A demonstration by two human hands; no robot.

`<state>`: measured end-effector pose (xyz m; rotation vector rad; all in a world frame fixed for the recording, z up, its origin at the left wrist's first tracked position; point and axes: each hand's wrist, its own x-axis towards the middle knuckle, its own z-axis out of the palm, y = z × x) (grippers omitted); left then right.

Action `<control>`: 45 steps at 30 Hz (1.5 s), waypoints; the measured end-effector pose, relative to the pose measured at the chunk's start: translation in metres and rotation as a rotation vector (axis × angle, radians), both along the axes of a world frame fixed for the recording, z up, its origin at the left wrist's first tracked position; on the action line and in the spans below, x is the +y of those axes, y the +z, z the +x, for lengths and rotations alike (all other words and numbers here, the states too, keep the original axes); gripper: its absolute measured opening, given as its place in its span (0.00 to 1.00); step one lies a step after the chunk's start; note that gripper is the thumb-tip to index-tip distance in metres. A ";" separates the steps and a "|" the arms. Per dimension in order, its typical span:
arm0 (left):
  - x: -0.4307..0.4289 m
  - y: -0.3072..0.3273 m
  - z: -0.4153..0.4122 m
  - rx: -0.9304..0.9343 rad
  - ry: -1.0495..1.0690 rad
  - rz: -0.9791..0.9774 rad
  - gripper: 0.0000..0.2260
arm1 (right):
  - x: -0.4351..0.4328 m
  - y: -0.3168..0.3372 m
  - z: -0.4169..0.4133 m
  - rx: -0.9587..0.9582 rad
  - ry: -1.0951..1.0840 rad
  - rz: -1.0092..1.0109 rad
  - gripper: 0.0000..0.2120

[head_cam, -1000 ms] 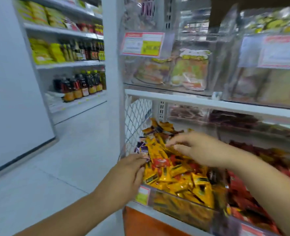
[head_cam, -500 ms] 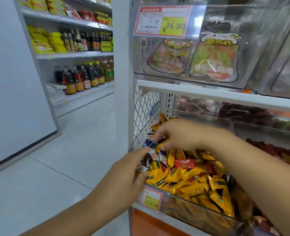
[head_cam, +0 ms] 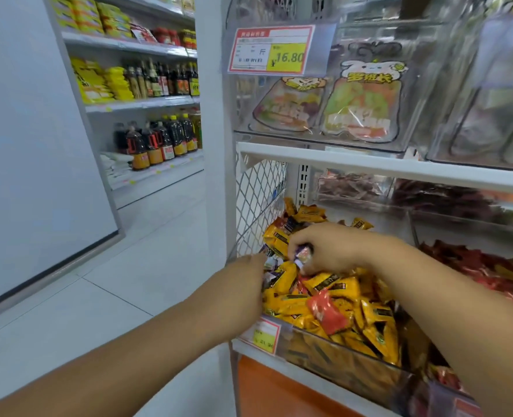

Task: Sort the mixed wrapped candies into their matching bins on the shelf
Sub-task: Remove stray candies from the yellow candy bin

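Right hand (head_cam: 336,248) pinches one purple-wrapped candy (head_cam: 303,254) over one bin (head_cam: 339,359) of yellow candies (head_cam: 339,285). One red candy (head_cam: 327,311) on top. Left hand (head_cam: 237,284) at left edge, fingers hidden; grip indeterminate.

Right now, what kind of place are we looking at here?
Most likely a supermarket aisle: a price tag reading 16.80, a clear bin heaped with yellow wrapped candies, and sauce bottles on shelves behind.
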<state>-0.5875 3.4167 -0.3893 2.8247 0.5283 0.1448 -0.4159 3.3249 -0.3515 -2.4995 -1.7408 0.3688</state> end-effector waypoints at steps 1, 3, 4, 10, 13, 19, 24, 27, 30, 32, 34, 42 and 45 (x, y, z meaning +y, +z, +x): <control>0.002 -0.001 0.009 0.055 0.001 0.040 0.17 | -0.008 0.003 0.003 0.027 -0.029 0.037 0.12; 0.004 0.000 0.024 0.150 0.012 0.095 0.19 | -0.024 0.007 0.009 0.089 -0.084 0.096 0.09; 0.005 0.002 0.030 0.183 0.012 0.107 0.20 | -0.033 0.008 0.013 0.119 -0.102 0.120 0.08; 0.020 0.008 0.038 0.048 -0.043 -0.088 0.19 | -0.077 0.016 0.025 0.302 -0.195 0.255 0.08; 0.025 0.013 0.037 -0.155 -0.044 -0.392 0.15 | -0.087 0.010 0.030 0.511 -0.238 0.311 0.10; 0.015 0.010 0.048 -0.302 -0.155 -0.563 0.14 | -0.090 0.008 0.034 0.579 -0.272 0.406 0.12; -0.009 0.006 0.071 -0.335 -0.154 -0.491 0.12 | -0.088 0.013 0.035 0.566 -0.320 0.393 0.13; -0.025 0.005 0.082 -0.242 -0.253 -0.328 0.13 | -0.090 0.016 0.036 0.505 -0.285 0.320 0.10; -0.038 0.004 0.091 -0.099 -0.218 -0.158 0.26 | -0.093 0.018 0.035 0.479 -0.285 0.305 0.12; -0.045 0.006 0.095 -0.039 -0.192 -0.048 0.32 | -0.093 0.020 0.035 0.420 -0.279 0.305 0.12; -0.048 0.006 0.099 0.018 -0.196 -0.060 0.34 | -0.094 0.020 0.037 0.293 -0.264 0.265 0.11; -0.025 0.003 0.091 -0.168 -0.236 -0.335 0.07 | -0.101 0.020 0.036 0.065 -0.261 0.184 0.13; -0.013 0.002 0.086 -0.253 -0.222 -0.414 0.04 | -0.093 0.015 0.028 -0.077 -0.243 0.023 0.15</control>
